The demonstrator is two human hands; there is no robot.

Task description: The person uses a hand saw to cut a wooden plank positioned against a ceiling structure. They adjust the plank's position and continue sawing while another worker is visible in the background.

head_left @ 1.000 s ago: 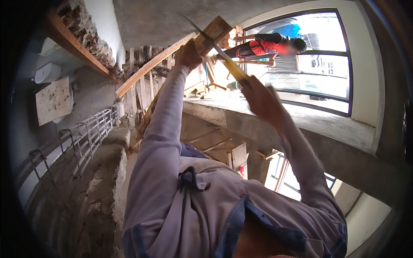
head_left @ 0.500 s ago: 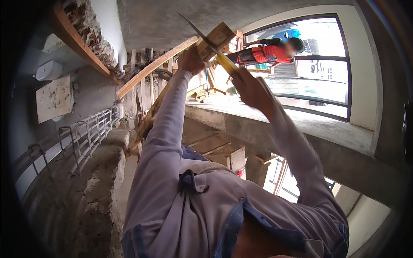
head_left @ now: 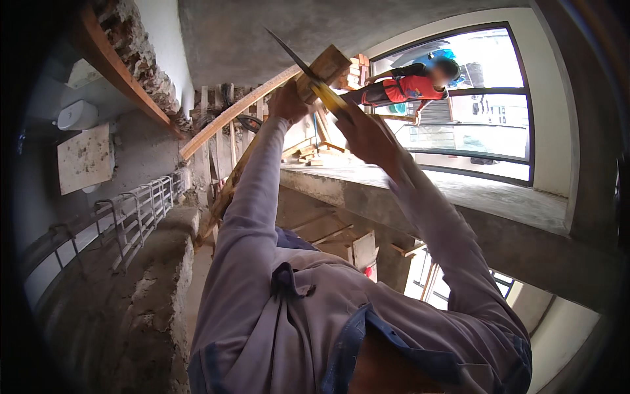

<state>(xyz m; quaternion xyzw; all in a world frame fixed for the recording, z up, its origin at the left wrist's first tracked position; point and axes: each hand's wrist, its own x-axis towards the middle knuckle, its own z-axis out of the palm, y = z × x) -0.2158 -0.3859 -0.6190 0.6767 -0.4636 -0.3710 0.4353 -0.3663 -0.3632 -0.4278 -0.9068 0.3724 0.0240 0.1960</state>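
My left hand (head_left: pixel 287 105) is closed around a wooden beam (head_left: pixel 330 65) just short of its squared end. The beam slants down to the lower left, partly hidden behind my left sleeve. My right hand (head_left: pixel 367 139), slightly blurred, grips a handsaw (head_left: pixel 330 100) with yellow toward the handle. Its dark, narrow blade lies across the beam close to my left hand, and the tip juts past the beam to the upper left. Whether the teeth have cut into the wood, I cannot tell.
A lighter plank (head_left: pixel 239 110) slopes up beside my left hand. On the left are a steel rebar cage (head_left: pixel 134 213) and rough concrete (head_left: pixel 147 285). A concrete ledge (head_left: pixel 387 192) runs to the right. Beyond it, a person in a red shirt (head_left: pixel 415 87) is near a large window.
My right hand has moved left with the saw, so the blade reaches further past the beam. My left hand keeps its grip; the view has shifted slightly.
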